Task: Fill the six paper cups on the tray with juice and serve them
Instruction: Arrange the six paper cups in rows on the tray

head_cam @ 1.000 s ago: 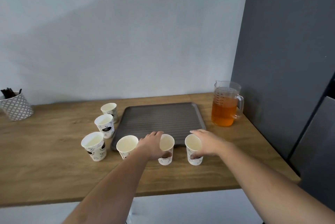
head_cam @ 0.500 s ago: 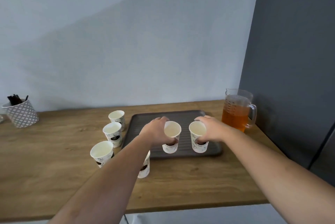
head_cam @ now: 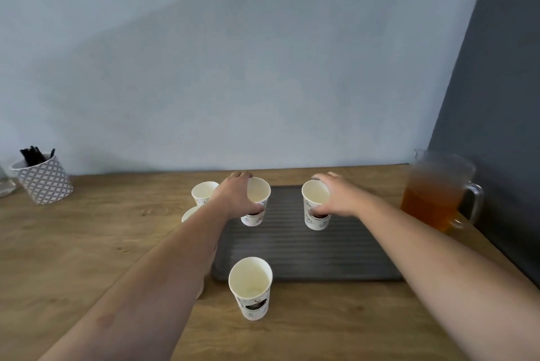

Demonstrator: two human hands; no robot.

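Note:
My left hand point(head_cam: 235, 200) grips an empty paper cup point(head_cam: 257, 201) at the far left part of the dark ribbed tray point(head_cam: 306, 255). A second empty cup point(head_cam: 316, 205) is held by my right hand point(head_cam: 339, 200) over the tray's far middle. Whether these two cups touch the tray I cannot tell. Another empty cup point(head_cam: 251, 287) stands on the wooden counter just in front of the tray. Left of the tray, one cup point(head_cam: 203, 192) stands free and a further cup point(head_cam: 190, 214) peeks out behind my left forearm. The glass jug of orange juice point(head_cam: 435, 200) stands at the right.
A patterned pot with dark sticks point(head_cam: 43, 179) sits at the counter's far left. The pale wall runs behind the counter point(head_cam: 87, 243), and a dark grey panel point(head_cam: 502, 97) rises right behind the jug.
Both hands have carried their cups away from the counter's front and farther back over the tray. The view has dipped and closed in.

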